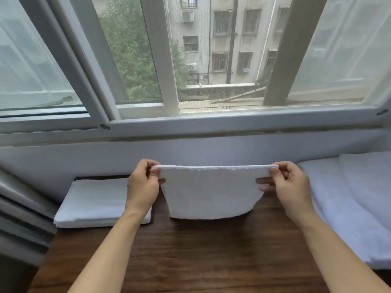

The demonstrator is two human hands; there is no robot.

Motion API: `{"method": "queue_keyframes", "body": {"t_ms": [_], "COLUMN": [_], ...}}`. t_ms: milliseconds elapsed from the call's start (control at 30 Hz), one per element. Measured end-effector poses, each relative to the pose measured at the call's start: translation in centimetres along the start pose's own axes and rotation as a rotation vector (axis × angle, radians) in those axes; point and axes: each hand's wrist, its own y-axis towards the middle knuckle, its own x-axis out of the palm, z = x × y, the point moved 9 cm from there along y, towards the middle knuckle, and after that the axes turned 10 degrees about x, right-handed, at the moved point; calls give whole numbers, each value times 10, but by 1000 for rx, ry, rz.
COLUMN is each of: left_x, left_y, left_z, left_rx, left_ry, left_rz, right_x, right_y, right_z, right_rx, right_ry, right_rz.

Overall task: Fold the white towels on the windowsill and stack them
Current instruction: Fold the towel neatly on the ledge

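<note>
A white towel (211, 193) hangs doubled over in front of me, its lower edge touching the dark wooden sill (190, 250). My left hand (141, 185) pinches its upper left corner and my right hand (289, 185) pinches its upper right corner, so the top edge is stretched level between them. A folded white towel (95, 201) lies flat on the sill at the left, partly behind my left wrist. More white towel fabric (349, 204) lies loose on the right.
The window frame (190, 121) and a white wall run behind the sill. A grey curtain (21, 218) hangs at the left edge. Bare wood stretches between my forearms toward me.
</note>
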Motion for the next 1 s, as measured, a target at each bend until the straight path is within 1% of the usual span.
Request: {"method": "queue_keyframes", "body": {"t_ms": [167, 300, 400, 533, 633, 700, 767, 800, 900, 967, 1000], "left_x": [-5, -8, -10, -8, -9, -11, -10, -9, 0, 6, 9], "left_y": [25, 34, 37, 39, 37, 30, 18, 9, -28, -55, -67], "left_z": [29, 46, 50, 47, 45, 39, 26, 18, -22, -50, -62], "left_rx": [84, 86, 80, 61, 93, 105, 116, 108, -5, -94, -119], "left_ry": [57, 88, 80, -3, -54, -51, 12, 34, 73, 176, 238], "left_rz": [22, 6, 3, -39, -50, -81, -158, -216, -456, -609, -656], "right_x": [-1, -1, 0, -1, -1, -3, -4, -6, -16, -20, -20], "right_y": [6, 13, 19, 20, 16, 11, 7, 6, -5, -15, -19], "right_z": [-35, -52, -57, -61, -60, -54, -36, -22, 26, 61, 77], "right_rx": [-125, -112, -78, -77, -43, 19, 105, 155, 279, 363, 399], "right_ry": [34, 40, 37, 51, 107, 113, 51, -24, -326, -456, -504], "right_rz": [63, 44, -15, -83, -175, -251, -339, -371, -452, -500, -518]}}
